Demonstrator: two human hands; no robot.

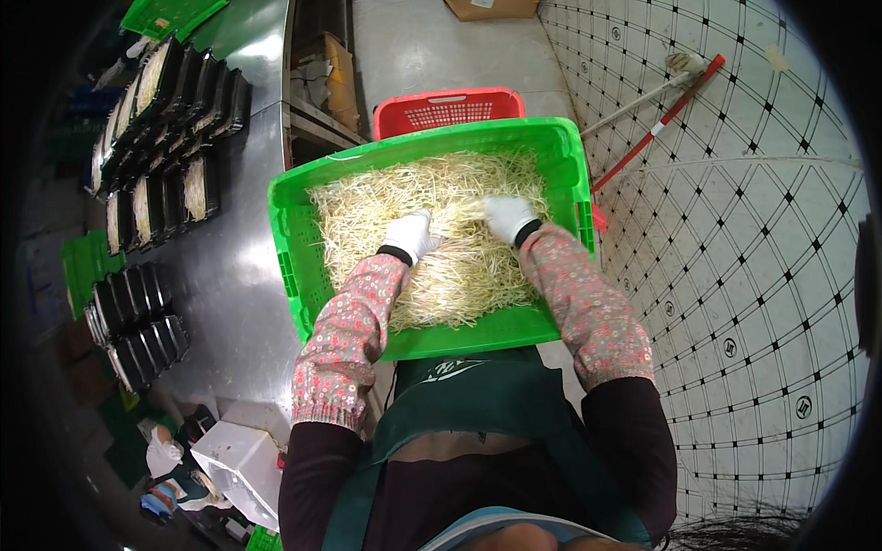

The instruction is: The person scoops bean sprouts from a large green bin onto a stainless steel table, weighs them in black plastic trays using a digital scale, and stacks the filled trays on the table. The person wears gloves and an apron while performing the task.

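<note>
A green plastic crate (482, 343) stands before me, holding a thick layer of pale bean sprouts (441, 289). My left hand (411, 235), in a white glove, is at the middle of the sprouts with its fingers curled at a bunch of them. To its right, my right hand (508, 217), gloved the same way, has its fingers closed around sprouts that stretch towards the left hand. Fingertips of both hands are partly hidden in the sprouts.
On the steel table (234, 296) at left stand stacked black trays (158, 89) of sprouts and other black trays (138, 296). A red basket (448, 110) is behind the crate. A red-and-white pole (654, 131) leans by the tiled wall. A co-worker (165, 454) is at lower left.
</note>
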